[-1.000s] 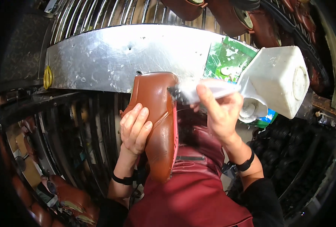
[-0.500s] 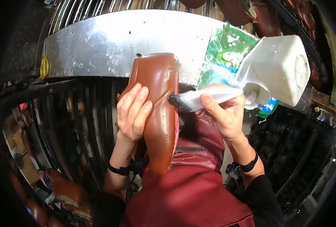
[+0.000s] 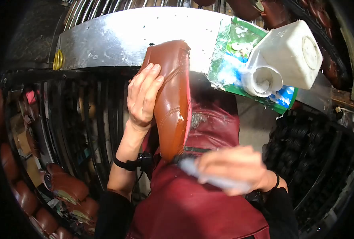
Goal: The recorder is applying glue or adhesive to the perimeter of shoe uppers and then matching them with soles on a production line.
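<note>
A brown leather shoe upper (image 3: 170,95), shaped like a full shoe and with a pink strip along its right edge, stands lengthwise in front of me, toe toward my body. My left hand (image 3: 143,97) grips it from the left, fingers laid over its upper surface. Down by the toe, my right hand (image 3: 236,165) is closed around a brush (image 3: 193,168) with a pale handle and dark bristles. Motion blurs this hand and the brush. The bristles are at the right side of the toe; whether they touch it is hard to make out.
Beyond the shoe lies a metal work plate (image 3: 105,46) with yellow-handled scissors (image 3: 58,59) at its left end. On the right, a cut-open white plastic jug (image 3: 290,53) lies on a green and blue sheet (image 3: 228,67). More brown shoe pieces (image 3: 67,187) sit lower left; a dark rack (image 3: 308,159) stands right.
My right hand has swept the brush from the shoe's middle down to the toe. My left hand keeps its hold, and the shoe's toe appears slightly higher in view.
</note>
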A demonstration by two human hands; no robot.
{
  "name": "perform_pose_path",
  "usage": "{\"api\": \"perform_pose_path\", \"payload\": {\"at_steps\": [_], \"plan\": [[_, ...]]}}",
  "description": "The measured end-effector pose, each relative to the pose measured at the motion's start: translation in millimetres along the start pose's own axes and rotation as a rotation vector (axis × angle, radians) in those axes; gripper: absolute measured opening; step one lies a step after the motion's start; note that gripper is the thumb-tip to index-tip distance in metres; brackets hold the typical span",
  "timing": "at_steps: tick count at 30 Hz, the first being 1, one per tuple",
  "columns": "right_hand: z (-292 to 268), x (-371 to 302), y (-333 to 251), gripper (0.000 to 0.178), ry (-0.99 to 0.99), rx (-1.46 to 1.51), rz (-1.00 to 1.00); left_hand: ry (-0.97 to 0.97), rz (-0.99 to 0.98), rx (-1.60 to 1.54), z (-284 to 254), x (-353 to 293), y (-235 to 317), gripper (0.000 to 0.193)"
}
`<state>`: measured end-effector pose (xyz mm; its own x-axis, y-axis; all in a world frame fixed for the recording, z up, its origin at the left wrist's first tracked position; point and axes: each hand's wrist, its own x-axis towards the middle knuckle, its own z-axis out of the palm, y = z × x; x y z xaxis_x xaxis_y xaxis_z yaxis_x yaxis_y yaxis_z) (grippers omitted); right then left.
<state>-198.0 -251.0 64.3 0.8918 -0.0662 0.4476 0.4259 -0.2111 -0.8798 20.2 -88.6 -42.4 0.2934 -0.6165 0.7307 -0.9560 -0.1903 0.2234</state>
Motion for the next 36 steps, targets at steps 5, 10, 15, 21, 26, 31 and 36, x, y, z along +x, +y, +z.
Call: {"api": "perform_pose_path", "payload": {"at_steps": [5,10,15,21,26,31,36], "plan": [[-9.5,25.4,19.3,0.022,0.586,0.361,0.578,0.008,-0.014,0.013,-2.5,5.9,7.7,0.033],[-12.7,25.8,-5.7,0.019,0.351,0.197,0.445,-0.053,-0.04,0.022,-7.5,23.7,8.9,0.037],[-28.1,46.3,-26.9,0.021,0.093,-0.026,0.177,-0.126,-0.115,0.007,-13.5,42.7,7.1,0.044],[-52.8,84.0,-37.7,0.026,0.114,-0.151,0.111,-0.228,-0.243,-0.114,-18.9,89.0,-7.6,0.05],[-74.3,120.8,-28.6,0.026,0.187,-0.195,-0.047,-0.326,-0.35,-0.245,-30.7,135.6,-17.2,0.058],[-92.5,140.2,7.1,0.028,0.265,-0.185,-0.127,-0.427,-0.458,-0.469,-24.8,157.2,-38.6,0.073],[-83.4,86.1,59.0,0.021,0.448,-0.248,0.152,-0.326,-0.605,-0.787,1.6,126.6,-93.7,0.096]]}}
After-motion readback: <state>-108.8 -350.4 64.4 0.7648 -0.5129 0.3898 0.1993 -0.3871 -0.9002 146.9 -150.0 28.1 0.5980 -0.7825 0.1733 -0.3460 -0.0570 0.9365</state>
